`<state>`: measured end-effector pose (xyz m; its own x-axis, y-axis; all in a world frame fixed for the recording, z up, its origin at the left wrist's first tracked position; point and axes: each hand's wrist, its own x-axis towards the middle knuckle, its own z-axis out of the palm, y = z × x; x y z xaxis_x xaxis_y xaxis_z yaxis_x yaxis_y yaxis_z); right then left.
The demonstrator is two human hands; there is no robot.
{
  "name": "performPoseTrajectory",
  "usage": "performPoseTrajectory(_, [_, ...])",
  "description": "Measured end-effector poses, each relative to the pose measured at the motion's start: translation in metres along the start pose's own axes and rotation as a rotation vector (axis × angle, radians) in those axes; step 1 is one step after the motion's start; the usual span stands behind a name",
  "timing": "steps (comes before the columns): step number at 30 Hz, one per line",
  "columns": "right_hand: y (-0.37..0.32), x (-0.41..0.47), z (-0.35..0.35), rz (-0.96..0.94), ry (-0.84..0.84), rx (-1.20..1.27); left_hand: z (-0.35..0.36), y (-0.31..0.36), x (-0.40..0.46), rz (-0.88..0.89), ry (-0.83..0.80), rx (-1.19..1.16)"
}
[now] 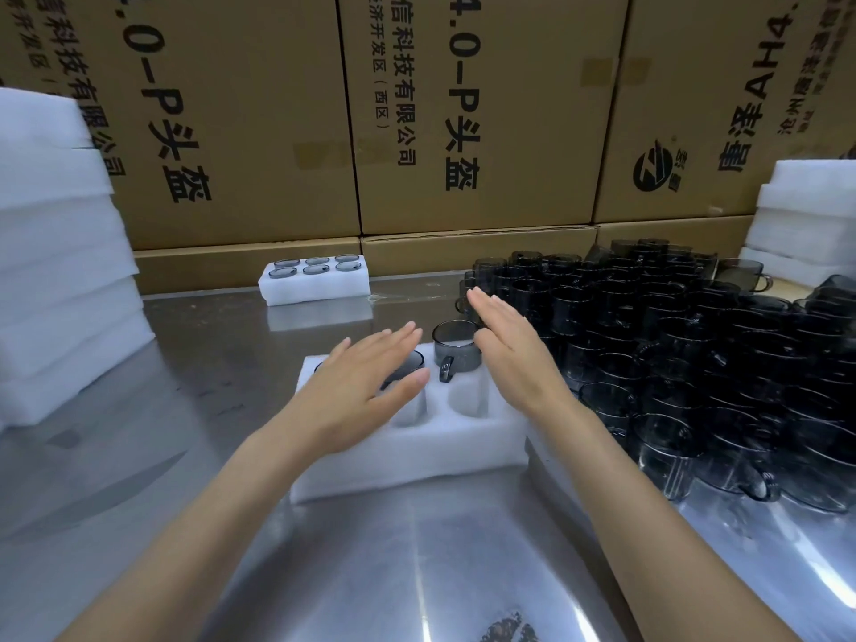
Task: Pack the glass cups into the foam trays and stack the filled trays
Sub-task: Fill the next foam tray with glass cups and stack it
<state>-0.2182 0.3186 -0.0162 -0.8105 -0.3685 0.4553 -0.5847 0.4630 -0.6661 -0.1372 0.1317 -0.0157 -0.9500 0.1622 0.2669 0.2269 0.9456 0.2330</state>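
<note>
- Your left hand (pixel 366 386), fingers straight and together, lies flat over the foam tray (pixel 407 451) at frame centre.
- Your right hand (pixel 507 349), fingers straight, flanks the glass cup (pixel 456 347) seated in the tray's far-right pocket.

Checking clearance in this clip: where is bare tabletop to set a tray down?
Bare steel lies between the near foam tray and the filled tray, beside the left foam stack, and in front of the near tray. The right side is crowded with glass cups.
</note>
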Motion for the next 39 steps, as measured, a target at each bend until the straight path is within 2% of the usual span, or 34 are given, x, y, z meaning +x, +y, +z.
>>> performPoseTrajectory(2, [-0.004,-0.004,-0.003,-0.075,-0.010,-0.201,0.003,0.009,0.006,0.050,0.011,-0.063])
performPoseTrajectory(5, [-0.006,-0.008,-0.001,-0.091,-0.103,-0.338,0.007,0.017,0.014,0.102,0.010,-0.087])
performPoseTrajectory(11, [-0.003,-0.011,0.008,0.096,-0.325,-0.358,0.012,0.015,0.021,0.025,-0.174,-0.090])
performPoseTrajectory(17, [-0.004,-0.013,0.010,0.116,-0.333,-0.375,0.015,0.019,0.018,-0.001,-0.173,-0.041])
performPoseTrajectory(19, [-0.006,-0.015,0.012,0.110,-0.256,-0.408,0.019,0.020,0.015,0.002,-0.125,-0.028])
performPoseTrajectory(22, [-0.006,-0.014,0.001,0.120,0.045,-0.617,0.020,0.017,0.011,-0.024,-0.005,-0.097])
performPoseTrajectory(24, [-0.001,-0.012,-0.017,0.203,0.250,-0.754,0.020,0.016,0.009,-0.032,0.046,-0.152])
performPoseTrajectory(26, [0.005,-0.011,-0.037,0.365,0.365,-0.798,0.020,0.016,0.008,-0.026,0.056,-0.192])
performPoseTrajectory(29, [0.014,-0.013,-0.059,0.635,0.335,-0.795,0.020,0.016,0.008,0.013,0.081,-0.217])
performPoseTrajectory(32, [0.022,-0.014,-0.067,0.771,0.253,-0.802,0.021,0.015,0.009,-0.004,0.082,-0.226])
performPoseTrajectory(35, [0.025,-0.015,-0.071,0.758,0.258,-0.807,0.021,0.015,0.009,-0.011,0.080,-0.226])
performPoseTrajectory(39, [0.024,-0.017,-0.074,0.657,0.353,-0.696,0.021,0.016,0.008,-0.006,0.090,-0.234])
